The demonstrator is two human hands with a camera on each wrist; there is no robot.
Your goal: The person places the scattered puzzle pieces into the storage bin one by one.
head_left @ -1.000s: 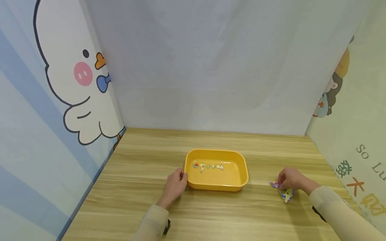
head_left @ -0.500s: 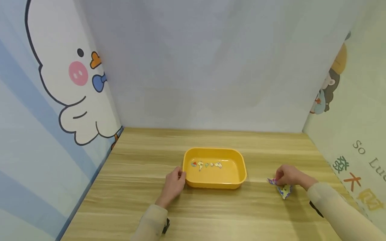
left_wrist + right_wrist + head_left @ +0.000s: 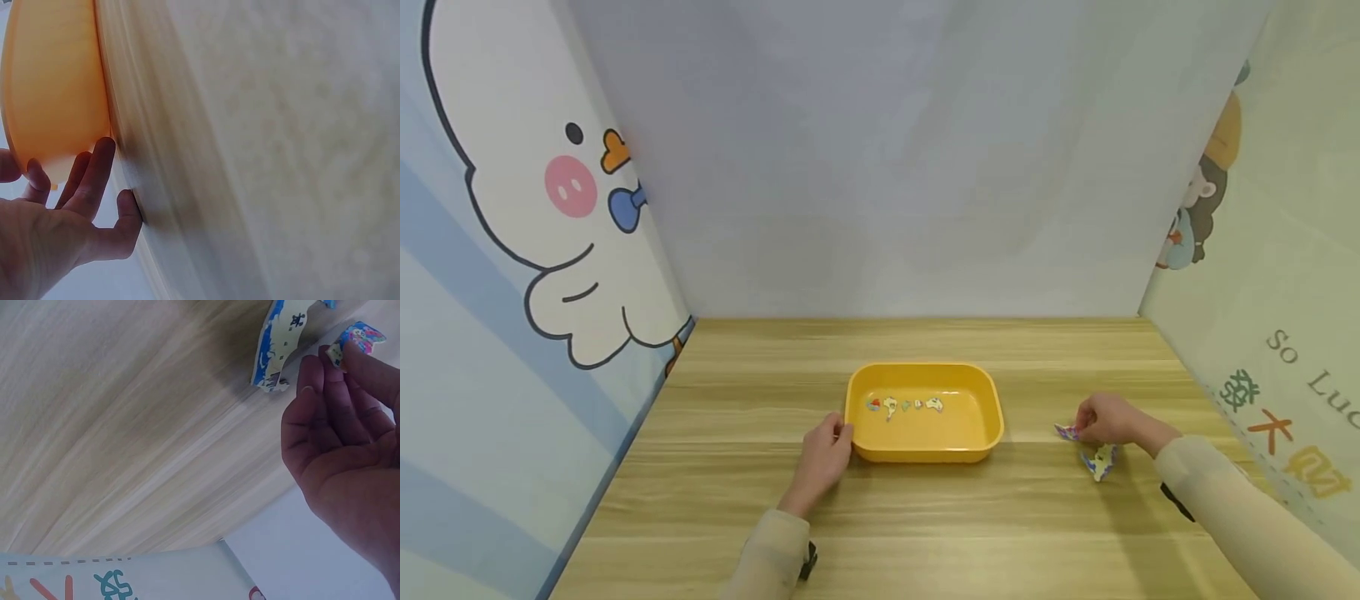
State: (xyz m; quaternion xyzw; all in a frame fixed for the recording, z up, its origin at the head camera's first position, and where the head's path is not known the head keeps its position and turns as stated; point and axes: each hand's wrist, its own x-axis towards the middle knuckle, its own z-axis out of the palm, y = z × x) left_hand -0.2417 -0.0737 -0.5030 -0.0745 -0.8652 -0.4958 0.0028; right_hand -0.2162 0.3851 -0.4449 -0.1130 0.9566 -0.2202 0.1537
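Observation:
In the head view, my left hand (image 3: 825, 457) is at the left side of a yellow plastic basin (image 3: 925, 456). The left wrist view has its loosely bent fingers (image 3: 97, 172) against the outer wall, low by the table. My right hand (image 3: 1103, 418), at the right of the table, pinches a small colourful puzzle piece (image 3: 365, 334) between thumb and fingers. Just below that hand lies a larger cream and blue puzzle piece (image 3: 278, 347), marked with a skull and crossbones. Several small puzzle pieces (image 3: 891, 406) lie in a row on the basin's floor.
The wood-grain table (image 3: 737, 383) is bounded by a pale back curtain (image 3: 880, 208). A duck-print curtain (image 3: 572, 275) hangs at the left, and a pale green printed curtain (image 3: 1262, 292) at the right.
The head view has shifted, so the whole scene sits further left and slightly up. My right hand has drawn its puzzle piece apart from the larger piece below. The left hand stays at the basin.

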